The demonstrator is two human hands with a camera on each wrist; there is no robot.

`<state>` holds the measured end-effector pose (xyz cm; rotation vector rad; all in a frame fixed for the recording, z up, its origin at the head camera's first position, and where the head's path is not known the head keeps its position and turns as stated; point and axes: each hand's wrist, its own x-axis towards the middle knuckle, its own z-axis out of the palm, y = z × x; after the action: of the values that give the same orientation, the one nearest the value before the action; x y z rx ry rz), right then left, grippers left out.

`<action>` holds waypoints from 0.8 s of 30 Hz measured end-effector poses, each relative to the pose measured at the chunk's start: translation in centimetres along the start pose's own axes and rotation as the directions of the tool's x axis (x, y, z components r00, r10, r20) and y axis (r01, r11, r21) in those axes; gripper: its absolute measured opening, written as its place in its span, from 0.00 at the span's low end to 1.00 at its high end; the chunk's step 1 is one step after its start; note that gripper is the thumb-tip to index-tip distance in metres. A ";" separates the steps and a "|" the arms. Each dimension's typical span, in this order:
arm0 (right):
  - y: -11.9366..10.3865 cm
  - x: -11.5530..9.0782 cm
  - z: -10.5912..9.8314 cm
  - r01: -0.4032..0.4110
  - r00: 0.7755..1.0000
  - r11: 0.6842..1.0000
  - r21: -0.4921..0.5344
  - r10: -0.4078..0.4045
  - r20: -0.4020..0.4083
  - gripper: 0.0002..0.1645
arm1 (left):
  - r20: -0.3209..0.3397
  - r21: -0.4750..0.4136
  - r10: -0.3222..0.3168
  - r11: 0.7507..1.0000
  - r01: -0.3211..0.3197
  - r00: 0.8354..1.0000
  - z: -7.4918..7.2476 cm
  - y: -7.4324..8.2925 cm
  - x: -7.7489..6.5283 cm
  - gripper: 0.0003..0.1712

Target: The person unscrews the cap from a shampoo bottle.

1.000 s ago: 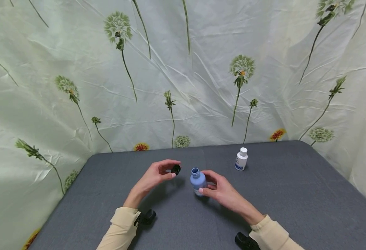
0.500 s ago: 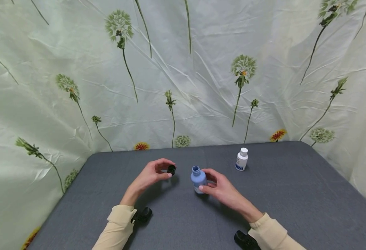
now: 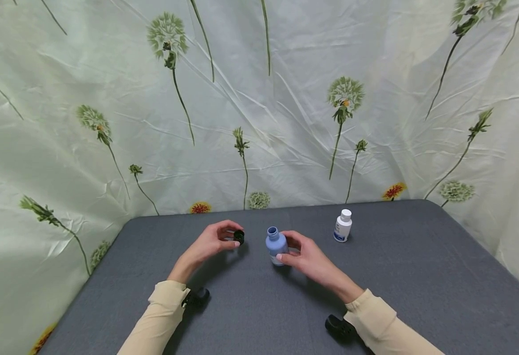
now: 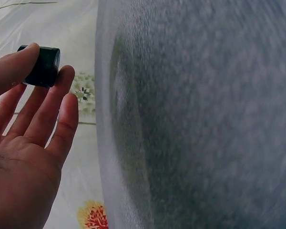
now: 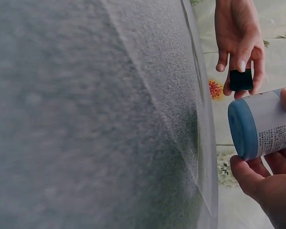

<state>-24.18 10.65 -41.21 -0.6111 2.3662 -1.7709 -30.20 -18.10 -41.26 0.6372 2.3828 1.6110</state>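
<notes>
Floral sheet behind, gray tbl in front. Over tbl: R hand grasping, L hand pinching. Blue btl — mouth uncovered — in R hand's thumb-&-finger grip, neck up, off tbl. Smaller white btl, capped, upright on tbl, far R. Blk cap betw. L thumb & fingers — near blue btl, not touching.

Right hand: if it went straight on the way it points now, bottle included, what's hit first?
Probably the black cap pinched in the left hand, with the blue bottle leading the right hand. Relative heights are hard to judge, so it might pass over or under.
</notes>
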 end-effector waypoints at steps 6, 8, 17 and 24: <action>0.2 1.5 0.2 0.004 1.000 1.000 -0.013 -0.004 -0.027 0.33 | 0.010 0.017 0.004 1.000 -0.004 1.000 -0.5 -0.4 0.3 0.23; 0.3 2.1 0.3 -0.003 0.999 1.000 -0.014 0.002 -0.034 0.33 | 0.022 0.036 0.005 0.999 -0.005 1.000 -0.6 -0.4 0.5 0.23; 0.6 4.2 0.5 -0.041 0.998 0.999 -0.021 0.040 -0.041 0.33 | 0.028 0.152 -0.027 0.988 0.022 0.999 -1.3 -0.9 1.5 0.22; 0.8 5.3 0.7 -0.049 0.998 0.999 -0.017 0.048 -0.047 0.33 | 0.032 0.181 -0.052 0.982 0.045 0.998 -2.1 -1.5 1.9 0.20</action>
<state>-29.00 8.18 -41.47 -0.5156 2.4080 -1.7644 -33.11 -19.43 -41.64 0.6293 2.5157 1.3630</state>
